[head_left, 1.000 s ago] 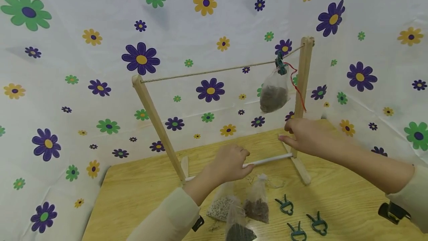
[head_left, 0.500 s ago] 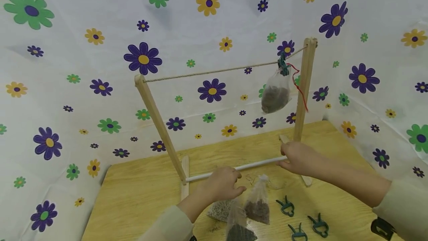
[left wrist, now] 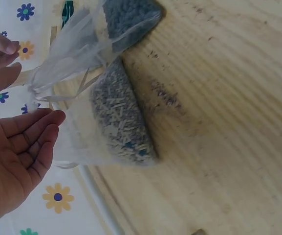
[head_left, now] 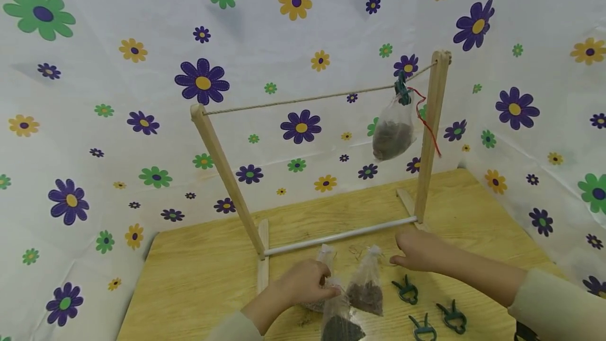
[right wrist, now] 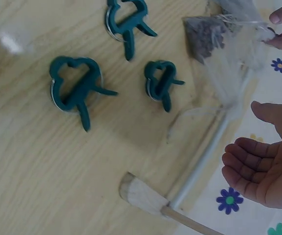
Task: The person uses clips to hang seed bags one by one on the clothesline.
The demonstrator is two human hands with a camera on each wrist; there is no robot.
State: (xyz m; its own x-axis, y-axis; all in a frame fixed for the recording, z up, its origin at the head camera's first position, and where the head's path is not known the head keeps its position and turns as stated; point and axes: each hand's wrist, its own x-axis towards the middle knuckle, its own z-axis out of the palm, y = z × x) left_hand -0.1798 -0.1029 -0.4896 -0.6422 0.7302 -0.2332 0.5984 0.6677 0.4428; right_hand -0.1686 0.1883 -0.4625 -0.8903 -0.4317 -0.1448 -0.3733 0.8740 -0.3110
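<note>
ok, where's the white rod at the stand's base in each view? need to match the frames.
Head: white rod, slanting across below centre.
Left wrist: white rod, bottom, left of centre, partly in view.
Right wrist: white rod, right of centre, running diagonally.
Shared landmark: left hand, below centre in head, left edge in left wrist, top right corner in right wrist.

Lit softly, rather dimly in all 3 views. Glares pale on the tabletop [right wrist: 72,176] in the 2 wrist views; looks hazy there. Darkens in faint grey patches on the flowered cloth [head_left: 265,36]. Stretches toward the head view's corners.
</note>
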